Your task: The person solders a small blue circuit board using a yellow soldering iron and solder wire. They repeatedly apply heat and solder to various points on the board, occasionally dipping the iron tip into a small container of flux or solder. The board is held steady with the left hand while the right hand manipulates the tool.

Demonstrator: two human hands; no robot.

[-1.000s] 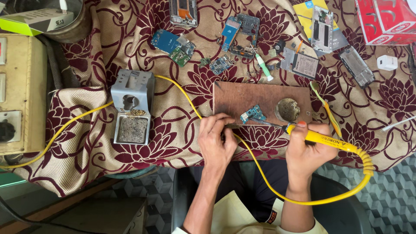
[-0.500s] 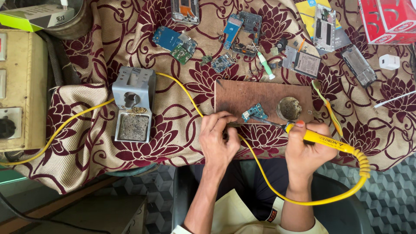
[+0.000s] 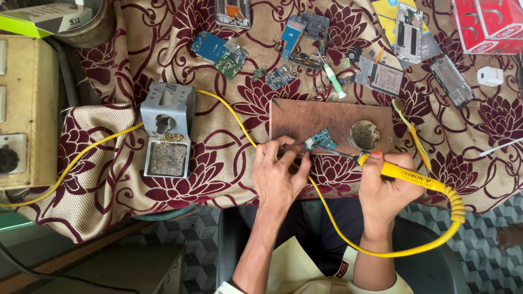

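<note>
A small blue-green circuit board (image 3: 320, 139) lies on a brown wooden board (image 3: 305, 117) near the table's front edge. My right hand (image 3: 384, 182) grips a yellow soldering iron (image 3: 408, 175), its metal tip reaching left to the circuit board. My left hand (image 3: 279, 173) rests at the wooden board's front edge, fingers pinched on a thin tool or wire that points at the same circuit board. A round tin of flux (image 3: 364, 134) sits on the wooden board just right of the circuit board.
A grey soldering iron stand (image 3: 168, 128) with a sponge tray sits left, the yellow cord (image 3: 229, 111) running past it. Several phone boards and parts (image 3: 297, 32) lie at the back on the floral cloth. A beige switch box (image 3: 22, 114) stands far left, a red box (image 3: 490, 24) back right.
The view has shifted slightly. Both hands stay at the circuit board, with only small movements of the iron tip and left fingers.
</note>
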